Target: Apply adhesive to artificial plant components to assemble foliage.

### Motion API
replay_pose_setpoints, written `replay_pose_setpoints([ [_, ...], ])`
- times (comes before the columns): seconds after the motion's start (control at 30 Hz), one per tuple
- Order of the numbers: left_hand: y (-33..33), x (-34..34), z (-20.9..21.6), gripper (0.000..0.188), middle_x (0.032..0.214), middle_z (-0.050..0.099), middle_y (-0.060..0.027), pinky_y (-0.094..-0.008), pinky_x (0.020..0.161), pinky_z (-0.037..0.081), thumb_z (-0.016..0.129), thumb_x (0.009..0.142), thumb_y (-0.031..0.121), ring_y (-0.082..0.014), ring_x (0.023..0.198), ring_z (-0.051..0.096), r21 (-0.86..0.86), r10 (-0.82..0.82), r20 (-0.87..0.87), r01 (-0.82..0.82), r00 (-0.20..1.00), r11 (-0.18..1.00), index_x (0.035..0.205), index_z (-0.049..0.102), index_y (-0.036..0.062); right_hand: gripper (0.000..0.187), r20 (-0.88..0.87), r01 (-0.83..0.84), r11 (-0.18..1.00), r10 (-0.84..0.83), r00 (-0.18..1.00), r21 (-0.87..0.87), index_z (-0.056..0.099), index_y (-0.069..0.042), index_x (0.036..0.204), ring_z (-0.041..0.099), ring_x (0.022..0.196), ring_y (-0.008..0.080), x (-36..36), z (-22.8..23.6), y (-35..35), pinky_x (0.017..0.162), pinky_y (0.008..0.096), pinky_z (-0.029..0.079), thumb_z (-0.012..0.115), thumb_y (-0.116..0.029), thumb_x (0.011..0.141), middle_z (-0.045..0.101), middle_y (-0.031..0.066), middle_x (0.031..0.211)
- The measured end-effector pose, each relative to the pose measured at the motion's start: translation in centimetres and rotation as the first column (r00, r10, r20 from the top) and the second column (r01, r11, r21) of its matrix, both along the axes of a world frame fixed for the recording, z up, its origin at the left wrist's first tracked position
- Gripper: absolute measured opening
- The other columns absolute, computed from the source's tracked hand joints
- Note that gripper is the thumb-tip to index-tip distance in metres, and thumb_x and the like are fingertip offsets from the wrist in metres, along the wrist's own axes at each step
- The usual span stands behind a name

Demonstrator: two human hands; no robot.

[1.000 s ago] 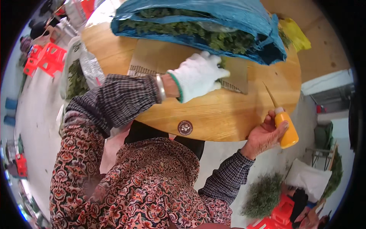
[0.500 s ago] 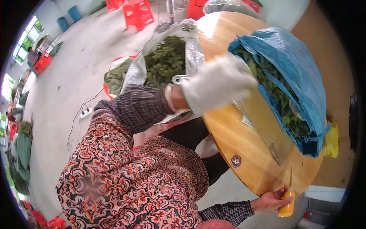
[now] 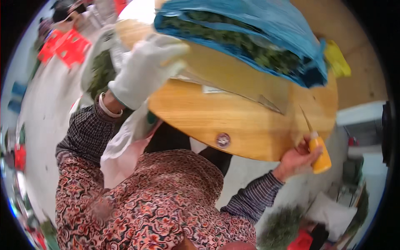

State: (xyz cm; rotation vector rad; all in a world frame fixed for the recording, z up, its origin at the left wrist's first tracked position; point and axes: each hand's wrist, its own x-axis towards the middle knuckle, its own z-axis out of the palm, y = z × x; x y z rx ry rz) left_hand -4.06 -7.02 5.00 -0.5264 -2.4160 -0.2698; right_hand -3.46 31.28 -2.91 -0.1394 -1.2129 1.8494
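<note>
My left hand (image 3: 143,71), in a white glove with yellowish fingertips, hovers over the left part of the round wooden table (image 3: 187,110). Its fingers and thumb are apart, though motion blurs them; I make out nothing between them. By the table's right edge, my bare right hand (image 3: 296,160) grips a yellow squeeze bottle (image 3: 320,156) with a long thin nozzle pointing up and away. Between the hands lies a flat tan board (image 3: 250,85) with a slanted, patterned near edge. Beyond it, a blue plastic bag (image 3: 266,21) lies open, showing green leafy sprigs (image 3: 233,35).
A pale bag with green foliage (image 3: 100,71) stands left of the table. Red stools (image 3: 66,48) are farther left. A yellow bag (image 3: 337,58) lies beyond the table's right side. More foliage (image 3: 283,227) and a whitish sack (image 3: 331,214) rest on the floor at lower right.
The view has turned, so the table now lies more squarely ahead. My left hand has drawn back from beside the blue bag to the table's left part. My right hand still holds the bottle.
</note>
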Motion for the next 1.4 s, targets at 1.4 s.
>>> replay_pose_setpoints([
  [1.4, 10.1, -3.6, -1.4, 0.022, 0.102, 0.063, -0.0065, -0.035, 0.081, 0.05, 0.059, 0.086, 0.027, -0.0255, 0.09, 0.061, -0.105, -0.099, 0.342, 0.143, 0.934, 0.984, 0.101, 0.067, 0.014, 0.043, -0.104, -0.148, 0.983, 0.137, 0.985, -0.112, 0.057, 0.002, 0.11, 0.06, 0.068, 0.0134, 2.1, 1.0, -1.2, 0.064, 0.0186, 0.048, 0.059, -0.037, 0.092, 0.066, 0.0117, 0.082],
])
